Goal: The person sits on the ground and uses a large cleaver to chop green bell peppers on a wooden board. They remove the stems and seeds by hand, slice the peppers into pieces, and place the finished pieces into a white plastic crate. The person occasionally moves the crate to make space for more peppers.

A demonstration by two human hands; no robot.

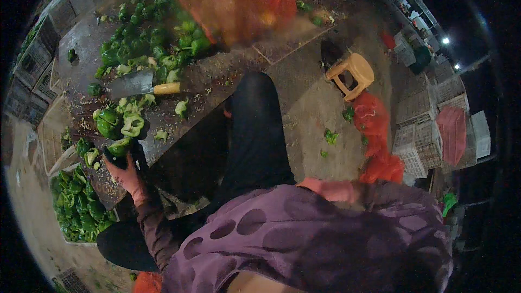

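Observation:
My left hand (124, 171), in a pink glove with dark fingertips, grips a green bell pepper (119, 146) at the table's near edge. Just beyond it lie a whole green pepper (108, 124) and a cut pepper (132, 125) showing its pale inside. A cleaver (134, 83) with a wooden handle lies flat among pepper pieces and scattered seeds. My right hand (325, 190), also in a pink glove, rests at my right thigh beside the purple garment; its fingers are mostly hidden. Many green peppers (134, 40) are heaped farther back on the table.
An orange mesh sack (244, 8) lies at the table's far side. A crate of green peppers (79, 203) stands at the left. On the floor at the right are a yellow plastic stool (360, 69), red netting (372, 130) and stacked crates (415, 142).

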